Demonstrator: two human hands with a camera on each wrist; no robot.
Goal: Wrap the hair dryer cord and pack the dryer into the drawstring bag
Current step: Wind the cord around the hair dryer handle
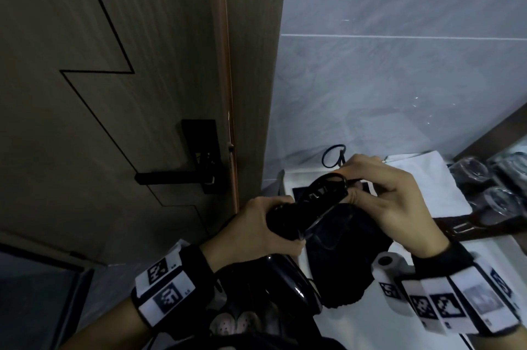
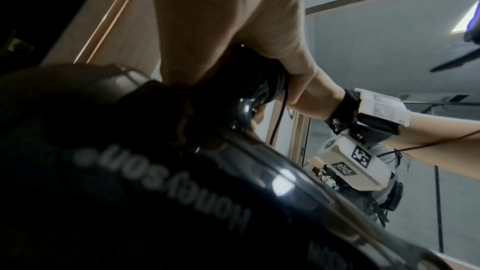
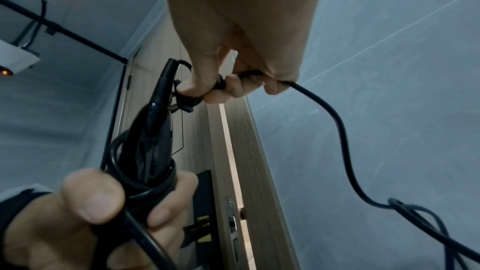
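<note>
A glossy black hair dryer (image 1: 293, 287) hangs barrel down in front of me, filling the left wrist view (image 2: 155, 192). My left hand (image 1: 281, 224) grips its handle, where several turns of black cord (image 3: 145, 184) are wound under the fingers (image 3: 91, 202). My right hand (image 1: 353, 184) pinches the cord (image 3: 249, 73) beside the handle's far end. The free cord (image 3: 337, 130) trails down to a loose loop (image 1: 333, 155) by the wall. The black drawstring bag (image 1: 350, 258) lies flat on the white counter under my hands.
A brown door with a black lever handle (image 1: 176, 175) stands close on the left. Grey tiled wall rises behind the counter (image 1: 370, 329). A folded white towel (image 1: 422, 178) and glass tumblers (image 1: 470, 170) on a dark tray sit at the right.
</note>
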